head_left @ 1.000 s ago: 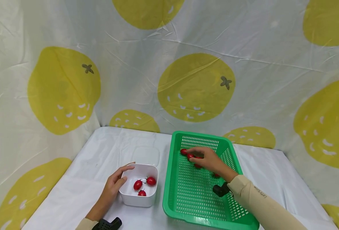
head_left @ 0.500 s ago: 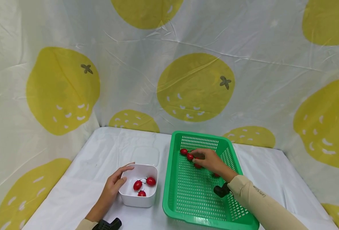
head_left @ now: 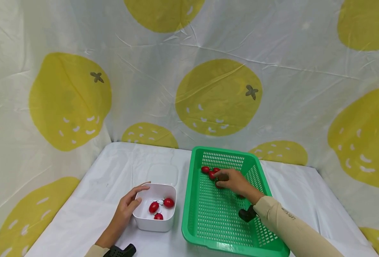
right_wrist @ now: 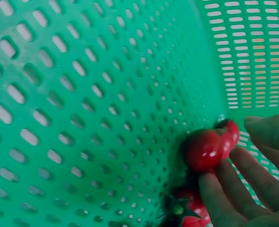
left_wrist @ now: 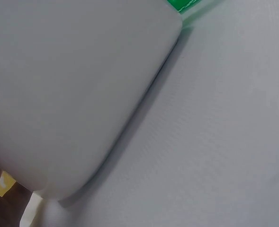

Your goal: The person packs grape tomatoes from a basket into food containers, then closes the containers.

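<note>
In the head view, my left hand (head_left: 125, 206) holds a white square container (head_left: 154, 225) at its left side, the thumb near the rim. Three cherry tomatoes (head_left: 154, 207) lie inside. My right hand (head_left: 233, 181) is down in a green perforated basket (head_left: 208, 219), over a group of cherry tomatoes (head_left: 205, 170) toward the far end. The right wrist view has its fingertips right at a shiny tomato (right_wrist: 203, 150), thumb standing apart. Below that tomato lies another tomato (right_wrist: 196, 202) with a green calyx. My right hand partly covers the group in the head view.
A translucent lid (head_left: 162, 174) lies flat behind the container. White cloth (head_left: 119, 160) covers the table, and a lemon-print curtain (head_left: 144, 89) rises behind it. The basket stands just right of the container.
My right hand has shifted slightly right and toward me over the tomatoes, so more of them show past its fingertips. The left hand and container have stayed in place.
</note>
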Available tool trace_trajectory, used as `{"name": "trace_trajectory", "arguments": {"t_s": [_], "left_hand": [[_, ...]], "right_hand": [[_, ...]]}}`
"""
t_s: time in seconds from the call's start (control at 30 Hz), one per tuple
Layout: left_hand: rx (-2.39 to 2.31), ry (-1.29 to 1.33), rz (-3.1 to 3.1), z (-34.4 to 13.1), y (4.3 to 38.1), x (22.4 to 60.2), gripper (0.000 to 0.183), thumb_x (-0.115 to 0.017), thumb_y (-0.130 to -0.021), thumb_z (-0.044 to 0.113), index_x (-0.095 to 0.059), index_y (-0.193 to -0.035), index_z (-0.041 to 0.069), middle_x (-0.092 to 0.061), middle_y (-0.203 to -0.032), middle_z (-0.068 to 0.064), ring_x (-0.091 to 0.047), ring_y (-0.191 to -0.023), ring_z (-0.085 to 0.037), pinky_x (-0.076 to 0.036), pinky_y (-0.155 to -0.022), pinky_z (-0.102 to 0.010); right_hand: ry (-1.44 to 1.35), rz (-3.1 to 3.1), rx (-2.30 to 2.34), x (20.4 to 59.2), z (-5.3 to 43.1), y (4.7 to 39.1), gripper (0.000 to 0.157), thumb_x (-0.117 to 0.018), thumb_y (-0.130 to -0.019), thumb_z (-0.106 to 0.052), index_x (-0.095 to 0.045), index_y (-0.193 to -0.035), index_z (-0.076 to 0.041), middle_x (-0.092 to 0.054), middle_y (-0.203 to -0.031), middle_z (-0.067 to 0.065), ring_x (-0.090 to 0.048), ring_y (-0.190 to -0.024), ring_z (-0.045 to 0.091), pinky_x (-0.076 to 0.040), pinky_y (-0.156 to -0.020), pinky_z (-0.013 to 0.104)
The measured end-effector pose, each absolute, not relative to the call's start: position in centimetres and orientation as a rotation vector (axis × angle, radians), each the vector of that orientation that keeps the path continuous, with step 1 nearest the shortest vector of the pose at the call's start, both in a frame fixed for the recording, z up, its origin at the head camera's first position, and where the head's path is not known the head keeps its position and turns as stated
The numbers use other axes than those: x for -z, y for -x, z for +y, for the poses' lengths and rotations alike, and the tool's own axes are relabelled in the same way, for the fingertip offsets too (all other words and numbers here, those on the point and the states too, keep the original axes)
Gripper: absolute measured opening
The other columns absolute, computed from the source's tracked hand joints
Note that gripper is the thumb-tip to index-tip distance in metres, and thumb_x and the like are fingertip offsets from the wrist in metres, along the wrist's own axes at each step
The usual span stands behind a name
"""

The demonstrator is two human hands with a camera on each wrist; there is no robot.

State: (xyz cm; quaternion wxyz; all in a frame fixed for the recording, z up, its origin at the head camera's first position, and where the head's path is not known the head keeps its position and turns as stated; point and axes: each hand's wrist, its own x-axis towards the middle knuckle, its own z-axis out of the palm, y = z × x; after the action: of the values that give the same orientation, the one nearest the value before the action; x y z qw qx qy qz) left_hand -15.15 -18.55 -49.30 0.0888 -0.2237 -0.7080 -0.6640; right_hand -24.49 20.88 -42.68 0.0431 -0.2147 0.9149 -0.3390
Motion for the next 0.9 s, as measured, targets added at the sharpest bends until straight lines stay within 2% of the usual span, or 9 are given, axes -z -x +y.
{"name": "trace_trajectory", "arguments": {"t_s": [0.23,0.5,0.9], "left_hand": [[1.966,0.667,-2.106,-18.5,15.1,49.3,0.036,-0.038,-0.098,-0.003,-0.052,-0.131,-0.001,-0.045,-0.144,-0.018,-0.035,-0.139,-0.011,-0.021,-0.109,-0.012],[1.965,0.678,-2.096,-18.5,15.1,49.1,0.036,-0.039,-0.098,-0.003,-0.053,-0.13,-0.001,-0.045,-0.144,-0.018,-0.035,-0.138,-0.012,-0.021,-0.109,-0.013],[1.969,0.677,-2.105,-18.6,15.1,49.2,0.036,-0.038,-0.098,-0.002,-0.052,-0.131,0.0,-0.044,-0.144,-0.019,-0.034,-0.139,-0.011,-0.021,-0.109,-0.012]], "right_hand": [[0.743,2.718,1.027,43.3,20.7,24.3,0.027,-0.069,-0.088,-0.007,-0.067,-0.114,0.001,-0.067,-0.11,0.015,-0.064,-0.1,0.031,-0.054,-0.082,0.041],[0.724,2.76,0.955,43.8,20.3,24.1,0.025,-0.072,-0.085,-0.007,-0.07,-0.109,-0.003,-0.068,-0.103,0.009,-0.064,-0.09,0.025,-0.054,-0.073,0.036],[0.732,2.778,0.938,43.6,20.2,24.1,0.023,-0.07,-0.086,-0.005,-0.07,-0.11,-0.002,-0.068,-0.106,0.01,-0.064,-0.095,0.028,-0.054,-0.077,0.041]]}}
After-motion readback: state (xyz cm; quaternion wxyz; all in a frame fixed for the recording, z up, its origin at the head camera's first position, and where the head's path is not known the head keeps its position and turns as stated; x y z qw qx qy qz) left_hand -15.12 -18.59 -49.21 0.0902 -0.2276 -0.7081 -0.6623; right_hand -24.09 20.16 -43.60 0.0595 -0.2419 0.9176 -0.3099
